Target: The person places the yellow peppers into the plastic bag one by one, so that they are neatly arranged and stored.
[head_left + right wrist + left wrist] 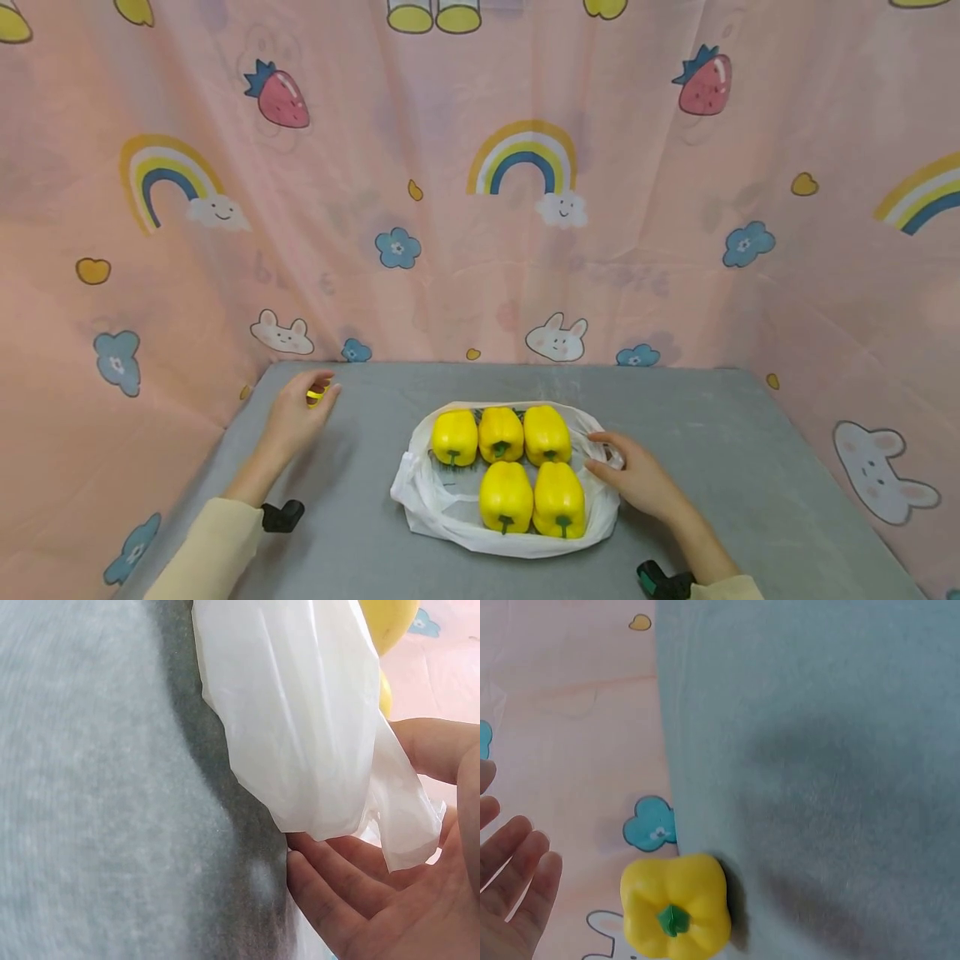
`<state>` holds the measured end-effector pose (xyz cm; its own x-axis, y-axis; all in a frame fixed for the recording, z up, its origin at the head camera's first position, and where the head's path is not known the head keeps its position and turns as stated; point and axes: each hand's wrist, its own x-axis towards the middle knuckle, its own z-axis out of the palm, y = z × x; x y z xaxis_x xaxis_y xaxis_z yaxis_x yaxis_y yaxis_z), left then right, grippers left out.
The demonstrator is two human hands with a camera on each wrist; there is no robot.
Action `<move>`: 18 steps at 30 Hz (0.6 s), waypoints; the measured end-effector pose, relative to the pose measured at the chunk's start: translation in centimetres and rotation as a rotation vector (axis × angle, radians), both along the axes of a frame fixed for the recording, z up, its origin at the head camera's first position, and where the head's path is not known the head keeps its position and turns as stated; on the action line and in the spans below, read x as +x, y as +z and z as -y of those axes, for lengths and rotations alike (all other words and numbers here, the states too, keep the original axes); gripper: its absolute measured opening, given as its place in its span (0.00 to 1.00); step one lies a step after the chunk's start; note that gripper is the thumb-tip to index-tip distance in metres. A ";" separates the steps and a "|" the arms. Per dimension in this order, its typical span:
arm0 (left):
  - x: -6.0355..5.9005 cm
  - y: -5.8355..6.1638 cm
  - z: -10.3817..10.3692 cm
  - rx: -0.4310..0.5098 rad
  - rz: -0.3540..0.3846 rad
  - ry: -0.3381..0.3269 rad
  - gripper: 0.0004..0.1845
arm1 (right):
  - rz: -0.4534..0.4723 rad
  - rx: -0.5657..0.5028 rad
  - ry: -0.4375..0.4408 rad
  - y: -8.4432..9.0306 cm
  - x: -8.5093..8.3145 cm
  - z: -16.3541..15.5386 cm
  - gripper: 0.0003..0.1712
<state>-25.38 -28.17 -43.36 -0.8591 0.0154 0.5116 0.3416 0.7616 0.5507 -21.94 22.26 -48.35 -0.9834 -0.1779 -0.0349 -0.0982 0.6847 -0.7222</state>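
Note:
A white plastic bag (442, 500) lies spread on the grey table (750, 467) with several yellow bell peppers (506, 496) on it in two rows. My right hand (603, 457) rests open at the bag's right edge. In the right wrist view its straight fingers (337, 889) lie under a loose flap of the bag (300, 712) and the thumb (431, 746) is above it. A single small yellow pepper (316, 397) sits near the table's far left corner. My left hand (327, 385) is open right beside that pepper (676, 906), its fingers (514, 877) straight and apart from it.
A pink patterned curtain (480, 208) closes off the back and both sides of the table. Black wrist mounts (282, 515) sit on both forearms. Bare grey cloth stretches in front of and to the right of the bag.

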 end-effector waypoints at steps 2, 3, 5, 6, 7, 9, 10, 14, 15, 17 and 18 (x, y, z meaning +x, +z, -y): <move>-0.1 0.1 0.5 -0.004 0.002 0.015 0.15 | -0.007 -0.001 0.005 0.0 -0.1 0.0 0.32; -0.2 0.1 0.7 -0.004 0.003 0.022 0.15 | -0.008 -0.004 0.006 0.0 -0.1 0.0 0.32; -0.3 0.1 1.0 -0.003 0.003 0.032 0.14 | -0.009 -0.003 0.004 0.0 0.0 -0.1 0.32; -0.4 0.2 1.1 -0.002 0.003 0.035 0.15 | -0.007 -0.001 0.004 0.0 0.0 -0.1 0.32; -0.4 0.2 1.3 -0.001 0.005 0.041 0.15 | -0.006 -0.002 0.002 0.0 0.0 -0.2 0.32; -0.6 0.2 1.6 -0.001 0.015 0.052 0.15 | -0.003 -0.002 0.001 0.0 0.0 -0.2 0.32; -0.6 0.2 1.8 -0.002 0.021 0.059 0.15 | -0.002 -0.004 0.001 0.0 0.0 -0.2 0.32; -0.7 0.4 2.5 -0.009 0.061 0.090 0.17 | 0.002 0.000 0.001 0.0 0.0 -0.1 0.32; -0.7 0.5 2.7 -0.009 0.071 0.095 0.18 | 0.003 0.002 0.000 0.0 -0.1 -0.1 0.32; -0.8 0.6 2.9 -0.014 0.081 0.104 0.18 | 0.005 0.006 -0.004 0.0 -0.1 0.0 0.32; -0.9 0.6 3.1 -0.016 0.085 0.109 0.18 | 0.006 0.007 -0.006 0.0 -0.1 0.0 0.32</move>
